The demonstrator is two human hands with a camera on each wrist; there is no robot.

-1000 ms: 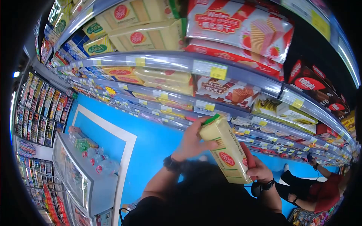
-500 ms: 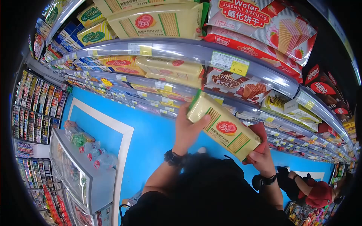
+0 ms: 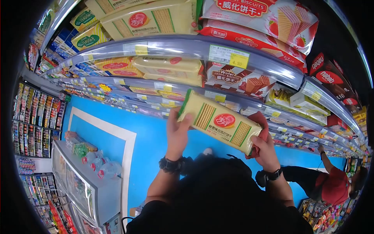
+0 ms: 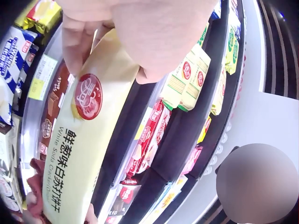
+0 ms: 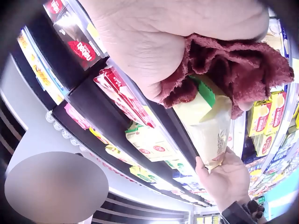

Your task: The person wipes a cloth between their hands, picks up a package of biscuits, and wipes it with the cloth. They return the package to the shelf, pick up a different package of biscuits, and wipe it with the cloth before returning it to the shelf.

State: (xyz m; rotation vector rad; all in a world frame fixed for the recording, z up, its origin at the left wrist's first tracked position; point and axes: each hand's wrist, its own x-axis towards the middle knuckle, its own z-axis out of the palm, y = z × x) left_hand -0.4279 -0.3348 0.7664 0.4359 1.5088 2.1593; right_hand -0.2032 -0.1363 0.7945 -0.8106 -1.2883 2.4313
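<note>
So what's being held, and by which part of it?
A pale cracker packet, by both ends: left hand on one, right hand, also holding a red cloth, on the other.

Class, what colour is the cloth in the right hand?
The cloth is dark red, clearest from the right wrist.

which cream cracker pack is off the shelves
The pack held in the left hand and right hand; the other cream packs lie on the shelves.

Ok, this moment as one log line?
left hand grips one end of cracker pack | right hand grips other end | red cloth in right hand | shelves beyond
</note>
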